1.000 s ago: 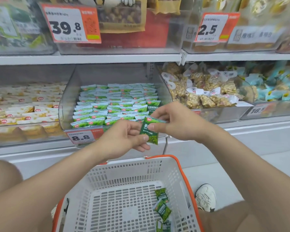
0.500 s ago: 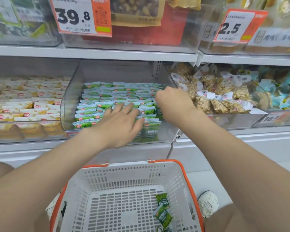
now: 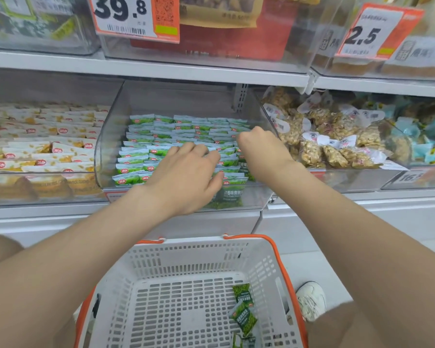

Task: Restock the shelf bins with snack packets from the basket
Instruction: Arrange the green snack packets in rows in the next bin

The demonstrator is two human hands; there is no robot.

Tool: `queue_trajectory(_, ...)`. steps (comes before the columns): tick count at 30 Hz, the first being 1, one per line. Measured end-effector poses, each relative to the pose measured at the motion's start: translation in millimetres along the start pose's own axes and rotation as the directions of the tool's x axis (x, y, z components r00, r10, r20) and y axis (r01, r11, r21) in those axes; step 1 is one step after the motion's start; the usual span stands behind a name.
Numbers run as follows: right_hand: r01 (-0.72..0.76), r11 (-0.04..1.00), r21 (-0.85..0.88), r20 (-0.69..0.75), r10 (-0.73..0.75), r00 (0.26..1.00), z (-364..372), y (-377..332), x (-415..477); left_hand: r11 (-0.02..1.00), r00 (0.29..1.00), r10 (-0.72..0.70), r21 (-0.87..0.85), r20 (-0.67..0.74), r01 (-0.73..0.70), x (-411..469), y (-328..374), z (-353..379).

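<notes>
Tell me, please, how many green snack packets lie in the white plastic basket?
3 packets, toward the basket's right side: one uppermost, one below it, one cut off at the bottom edge; more may be hidden.

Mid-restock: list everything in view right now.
basket: one, white, orange rim, bottom centre
basket packets: at least three, dark green, its right side
shelved green packets: many, green-white, middle bin
yellow packets: many, yellow-white, left bin
nut bags: many, clear, brown nuts, right bin
blue packets: several, light blue, far right
price tags: at least three, orange-white, bin fronts
shoe: one, white, right of basket
left hand: one, flat on shelved green packets
right hand: one, in middle bin, grip hidden
</notes>
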State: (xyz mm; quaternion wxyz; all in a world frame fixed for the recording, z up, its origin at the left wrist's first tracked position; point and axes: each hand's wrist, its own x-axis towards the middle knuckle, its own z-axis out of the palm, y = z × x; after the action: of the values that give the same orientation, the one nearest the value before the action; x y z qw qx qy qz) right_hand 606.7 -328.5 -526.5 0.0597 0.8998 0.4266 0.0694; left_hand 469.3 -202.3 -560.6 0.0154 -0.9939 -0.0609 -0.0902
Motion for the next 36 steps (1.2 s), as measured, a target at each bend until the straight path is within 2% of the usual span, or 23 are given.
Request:
queue_trajectory(2,0.010,0.996,0.086,-0.104,-0.001,0.995,-4.9,8.5,-11.4,0.999,0.988,0.039,-0.004,-0.147,-0.040,-4.6,5.5,-2.3)
queue_trajectory(4,0.050,0.980,0.192,-0.227,-0.005,0.974,-11.5,14.7,-33.3,0.993,0.946,0.107,-0.013,-0.307,-0.116,-12.1,15.4,-3.8)
queue_trajectory(6,0.088,0.954,0.288,-0.230,-0.020,0.973,-18.9,17.7,-63.1,0.978,0.905,0.189,-0.006,-0.382,-0.207,-21.0,30.1,-1.2)
queue_trajectory(7,0.097,0.945,0.314,-0.170,-0.045,0.984,-19.8,18.1,-78.4,0.969,0.902,0.226,-0.009,-0.369,-0.246,-25.8,38.4,4.7)
queue_trajectory(9,0.099,0.942,0.321,0.041,-0.118,0.992,-13.1,16.3,-104.4,0.961,0.937,0.254,-0.051,-0.239,-0.273,-35.3,57.2,22.5)
queue_trajectory(11,0.105,0.961,0.256,0.268,-0.174,0.948,6.2,12.9,-122.7,0.963,0.968,0.251,-0.102,-0.008,-0.250,-44.8,76.1,46.1)
queue_trajectory(13,0.114,0.978,0.172,0.447,-0.181,0.876,30.8,6.7,-138.7,0.963,0.938,0.257,-0.149,0.231,-0.227,-53.6,92.7,76.5)
queue_trajectory(16,0.177,0.970,0.164,0.600,-0.241,0.763,65.1,-0.3,-158.8,0.950,0.837,0.299,-0.224,0.459,-0.216,-64.5,115.2,124.9)
queue_trajectory(20,0.249,0.950,0.187,0.668,-0.309,0.676,94.4,-1.2,-173.4,0.935,0.684,0.329,-0.327,0.651,-0.139,-79.7,139.1,197.7)
queue_trajectory(23,0.255,0.948,0.190,0.665,-0.315,0.678,108.6,0.2,-178.2,0.913,0.584,0.349,-0.406,0.733,-0.035,-94.6,157.0,257.7)
queue_trajectory(28,0.235,0.953,0.190,0.690,-0.300,0.658,131.3,3.0,-180.8,0.928,0.479,0.258,-0.354,0.839,0.119,-126.6,197.4,334.6)
queue_trajectory(30,0.240,0.952,0.190,0.703,-0.302,0.643,136.6,5.9,-180.6,0.939,0.490,0.240,-0.329,0.838,0.104,-141.8,209.3,346.2)
queue_trajectory(33,0.223,0.954,0.199,0.703,-0.298,0.646,140.6,9.6,-178.9,0.945,0.562,0.197,-0.308,0.804,0.109,-155.6,214.4,356.6)
queue_trajectory(36,0.216,0.956,0.198,0.679,-0.292,0.674,139.9,10.6,-174.5,0.915,0.553,0.197,-0.354,0.810,0.192,-161.9,211.3,361.6)
